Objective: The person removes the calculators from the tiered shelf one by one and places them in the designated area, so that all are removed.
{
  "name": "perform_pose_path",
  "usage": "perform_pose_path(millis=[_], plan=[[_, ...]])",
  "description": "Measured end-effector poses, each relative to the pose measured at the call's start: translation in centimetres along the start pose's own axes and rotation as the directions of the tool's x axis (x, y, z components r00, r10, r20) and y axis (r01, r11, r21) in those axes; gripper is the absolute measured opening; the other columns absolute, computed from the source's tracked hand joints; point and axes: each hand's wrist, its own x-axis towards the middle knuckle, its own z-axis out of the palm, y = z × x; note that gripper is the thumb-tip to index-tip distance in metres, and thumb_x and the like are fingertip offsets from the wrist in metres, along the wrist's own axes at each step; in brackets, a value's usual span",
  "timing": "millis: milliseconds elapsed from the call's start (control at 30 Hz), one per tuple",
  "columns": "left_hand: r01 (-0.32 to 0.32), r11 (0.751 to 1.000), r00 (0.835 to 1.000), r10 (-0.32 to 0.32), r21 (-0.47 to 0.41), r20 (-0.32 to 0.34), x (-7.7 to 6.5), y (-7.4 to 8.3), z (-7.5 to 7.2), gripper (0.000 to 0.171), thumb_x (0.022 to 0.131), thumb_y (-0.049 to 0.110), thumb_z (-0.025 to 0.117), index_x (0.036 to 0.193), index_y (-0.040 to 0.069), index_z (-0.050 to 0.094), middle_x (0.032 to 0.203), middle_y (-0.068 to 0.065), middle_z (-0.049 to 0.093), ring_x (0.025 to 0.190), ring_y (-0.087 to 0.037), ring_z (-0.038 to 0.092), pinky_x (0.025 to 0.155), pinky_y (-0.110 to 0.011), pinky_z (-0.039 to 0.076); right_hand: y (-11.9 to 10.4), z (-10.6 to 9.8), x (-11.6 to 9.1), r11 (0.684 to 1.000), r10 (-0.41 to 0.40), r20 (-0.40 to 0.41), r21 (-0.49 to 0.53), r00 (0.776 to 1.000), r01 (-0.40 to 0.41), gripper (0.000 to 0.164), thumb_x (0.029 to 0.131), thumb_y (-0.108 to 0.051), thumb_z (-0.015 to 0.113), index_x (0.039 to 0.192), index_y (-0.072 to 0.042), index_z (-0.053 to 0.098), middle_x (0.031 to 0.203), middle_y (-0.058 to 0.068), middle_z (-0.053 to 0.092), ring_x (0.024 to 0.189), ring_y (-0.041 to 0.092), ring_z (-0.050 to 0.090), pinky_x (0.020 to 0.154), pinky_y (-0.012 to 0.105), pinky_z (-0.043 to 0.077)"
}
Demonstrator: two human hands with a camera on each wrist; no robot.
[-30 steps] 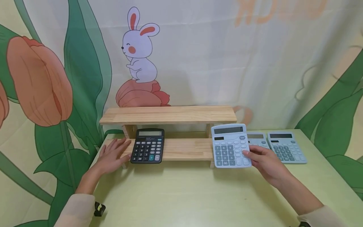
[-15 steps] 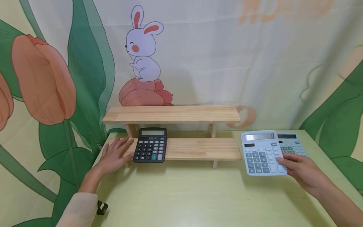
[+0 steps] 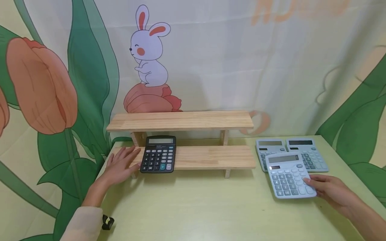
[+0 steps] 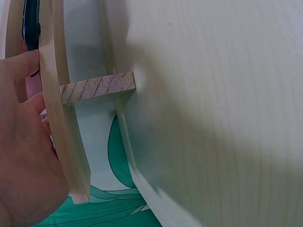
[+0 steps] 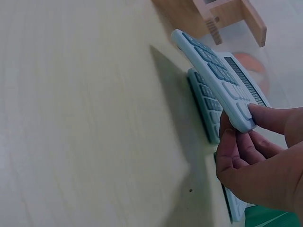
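My right hand (image 3: 337,192) pinches a light blue calculator (image 3: 290,175) by its lower right edge, thumb on the key side and fingers underneath. In the right wrist view this calculator (image 5: 218,78) is tilted and raised above the table, its shadow beside it. Two more light blue calculators lie behind it, a left one (image 3: 270,143) partly covered and a right one (image 3: 316,159). My left hand (image 3: 122,165) rests at the left end of the lower shelf board with fingers spread. Its thumb tip is right by a black calculator (image 3: 158,154), which leans on that lower board.
A two-tier wooden shelf (image 3: 181,121) stands at the back of the pale table (image 3: 193,207). Behind it hangs a curtain (image 3: 211,60) printed with a rabbit and tulips. A small black item (image 3: 107,222) is by the left sleeve.
My right hand has carried the light blue calculator from in front of the shelf's right end to the right and nearer, before the two lying calculators. The left hand stays in place.
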Motion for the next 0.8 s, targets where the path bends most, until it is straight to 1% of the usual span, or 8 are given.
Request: perform_pose_path(millis=[200,533,600,667,733,800], plan=[[0.008,1.0,1.0,-0.008,0.004,0.005,0.0,-0.2,0.3,0.071,0.107,0.05,0.052,0.165,0.011,0.038,0.172,-0.021,0.026,0.159,-0.049,0.009,0.119,-0.077,-0.002,0.7,0.1,0.6,0.995,0.09,-0.002,-0.03,0.996,-0.09,0.074,0.107,-0.027,0.066,0.152,0.022,0.032,0.108,-0.007,0.073,0.094,0.012,0.07,0.082,0.027,0.058],[0.015,1.0,1.0,-0.015,0.006,0.01,0.1,0.0,0.0,0.071,0.107,0.051,0.051,0.165,0.011,0.037,0.172,-0.02,0.025,0.159,-0.049,0.008,0.12,-0.076,-0.003,1.2,-0.1,1.2,0.992,0.114,-0.015,-0.056,0.993,-0.115,0.076,0.109,-0.026,0.063,0.152,0.024,0.026,0.106,-0.006,0.074,0.092,0.009,0.069,0.08,0.025,0.057],[0.015,1.0,1.0,-0.015,0.009,0.01,0.1,-0.1,0.1,0.071,0.107,0.051,0.051,0.166,0.012,0.037,0.172,-0.02,0.025,0.159,-0.049,0.008,0.12,-0.077,-0.003,1.2,-0.1,1.2,0.99,0.113,-0.024,-0.087,0.993,-0.115,0.076,0.109,-0.027,0.063,0.152,0.024,0.027,0.107,-0.005,0.074,0.092,0.009,0.069,0.08,0.025,0.057],[0.015,1.0,1.0,-0.015,0.01,0.007,0.1,-0.2,0.1,0.072,0.107,0.051,0.051,0.165,0.012,0.037,0.172,-0.02,0.025,0.159,-0.049,0.008,0.12,-0.077,-0.002,1.2,-0.1,1.3,0.984,0.109,-0.038,-0.139,0.993,-0.113,0.077,0.108,-0.029,0.064,0.151,0.025,0.029,0.108,-0.003,0.073,0.092,0.01,0.069,0.079,0.025,0.058],[0.013,1.0,1.0,-0.013,0.003,0.001,0.1,-0.2,0.2,0.072,0.107,0.051,0.052,0.165,0.011,0.038,0.172,-0.02,0.026,0.159,-0.049,0.008,0.119,-0.077,-0.003,1.2,-0.1,1.3,0.973,0.096,-0.052,-0.204,0.994,-0.104,0.076,0.108,-0.03,0.065,0.148,0.026,0.032,0.11,0.001,0.073,0.092,0.012,0.069,0.079,0.025,0.058],[0.008,1.0,1.0,-0.008,-0.006,-0.009,0.0,-0.2,0.2,0.071,0.106,0.05,0.053,0.165,0.011,0.039,0.171,-0.021,0.027,0.158,-0.049,0.009,0.119,-0.077,-0.003,1.3,-0.1,1.3,0.955,0.075,-0.067,-0.281,0.995,-0.091,0.076,0.106,-0.032,0.067,0.146,0.026,0.037,0.112,0.006,0.073,0.092,0.013,0.068,0.077,0.025,0.058]])
